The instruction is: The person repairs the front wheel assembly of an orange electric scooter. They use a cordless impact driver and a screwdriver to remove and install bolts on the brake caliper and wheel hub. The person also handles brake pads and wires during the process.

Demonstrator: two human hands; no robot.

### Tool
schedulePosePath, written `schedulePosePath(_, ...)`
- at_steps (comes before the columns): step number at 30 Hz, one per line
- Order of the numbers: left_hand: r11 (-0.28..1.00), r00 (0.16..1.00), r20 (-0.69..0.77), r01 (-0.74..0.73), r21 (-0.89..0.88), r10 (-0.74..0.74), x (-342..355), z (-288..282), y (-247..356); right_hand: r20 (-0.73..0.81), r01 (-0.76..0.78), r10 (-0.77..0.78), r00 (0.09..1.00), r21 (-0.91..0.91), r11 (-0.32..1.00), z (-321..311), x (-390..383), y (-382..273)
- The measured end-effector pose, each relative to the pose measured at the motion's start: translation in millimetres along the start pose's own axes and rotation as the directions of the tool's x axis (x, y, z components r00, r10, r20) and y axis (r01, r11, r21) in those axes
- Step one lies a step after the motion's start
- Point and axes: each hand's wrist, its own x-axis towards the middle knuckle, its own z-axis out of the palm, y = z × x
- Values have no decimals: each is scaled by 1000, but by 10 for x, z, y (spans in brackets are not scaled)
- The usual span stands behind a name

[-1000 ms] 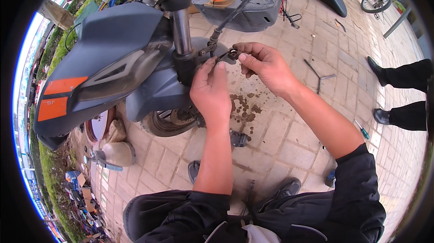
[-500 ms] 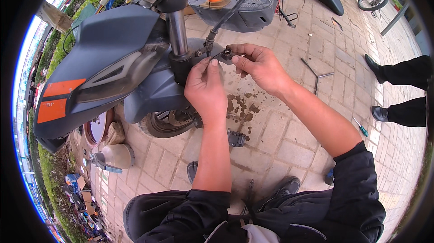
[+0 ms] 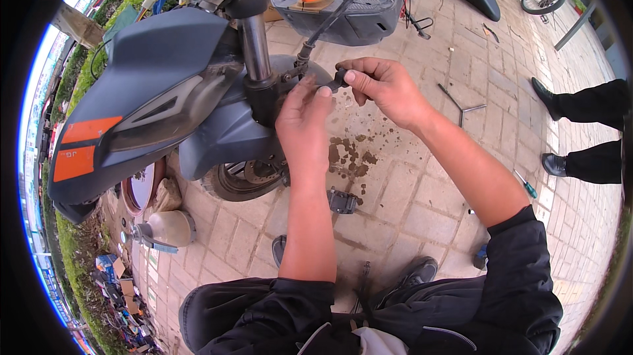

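A small black part with a ring-like end (image 3: 339, 79) is held between my two hands, beside the front fork of a grey motorbike. My left hand (image 3: 302, 114) pinches its lower left end between thumb and fingers. Thumb and forefinger of my right hand (image 3: 389, 91) are closed on the ring-like end. Just behind my left fingers hangs a black hose (image 3: 306, 51) with a metal fitting. The shiny fork tube (image 3: 256, 45) stands left of it, above the grey front fender (image 3: 227, 134). My fingers hide much of the part.
A dark metal block (image 3: 343, 201) lies on the paving below my hands. Farther right are a three-armed wrench (image 3: 461, 110), a screwdriver (image 3: 529, 188) and another person's legs (image 3: 593, 101). A jug (image 3: 173, 228) and a basin (image 3: 140, 190) stand left. Behind sits a grey plastic panel (image 3: 362, 28) holding tools.
The black part has turned in my fingers and shifted slightly right. My right hand has moved a little up and right, and my left fingers have tilted over toward the part.
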Motion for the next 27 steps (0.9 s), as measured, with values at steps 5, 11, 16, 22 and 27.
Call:
schedulePosePath(5, 995, 999, -20, -42, 87, 44, -6, -15, -17, 11, -94, 94, 996, 186, 978, 20, 24, -18)
schedulePosePath(11, 1000, 998, -61, 2, 21, -1, 0, -24, -19, 63, -163, 153, 986, 215, 963, 16, 37, 16)
schedulePosePath(16, 1000, 998, -58, -1, -3, 1, -2, -31, -22, 47, -152, 145, 988, 242, 958, 42, 22, -3)
schedulePosePath(22, 1000, 996, -82, -17, -7, 16, -2, -32, -21, 75, -161, 147, 986, 236, 958, 42, 2, -1)
schedulePosePath(27, 995, 996, -73, -40, 93, 47, -19, -69, -81, 73, -138, 128, 989, 150, 979, 34, -62, -17)
